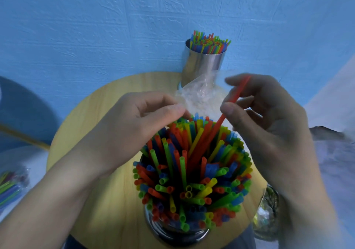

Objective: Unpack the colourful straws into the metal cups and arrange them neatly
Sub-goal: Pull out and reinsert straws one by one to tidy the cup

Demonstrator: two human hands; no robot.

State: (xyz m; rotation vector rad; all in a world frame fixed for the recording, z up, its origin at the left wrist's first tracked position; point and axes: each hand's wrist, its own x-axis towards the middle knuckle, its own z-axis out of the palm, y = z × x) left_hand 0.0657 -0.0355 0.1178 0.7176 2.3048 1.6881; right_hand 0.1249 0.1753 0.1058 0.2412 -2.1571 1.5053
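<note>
Two metal cups are standing on a round wooden table: the near cup at 6 o'clock is bristling with red, yellow, green and blue straws, the far cup at 12 o'clock holding more. The left hand is curling over the near straws, grip unclear; the right hand is pinching a red straw at 1 o'clock. A blue textured wall is rising behind

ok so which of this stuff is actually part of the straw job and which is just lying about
In the job: near metal cup, packed with straws; far metal cup, also filled; red straw pinched by the right hand; clear bag; packet of straws at the left edge.
Lying about: glass jar at the right edge; the table just carries it all.
</note>
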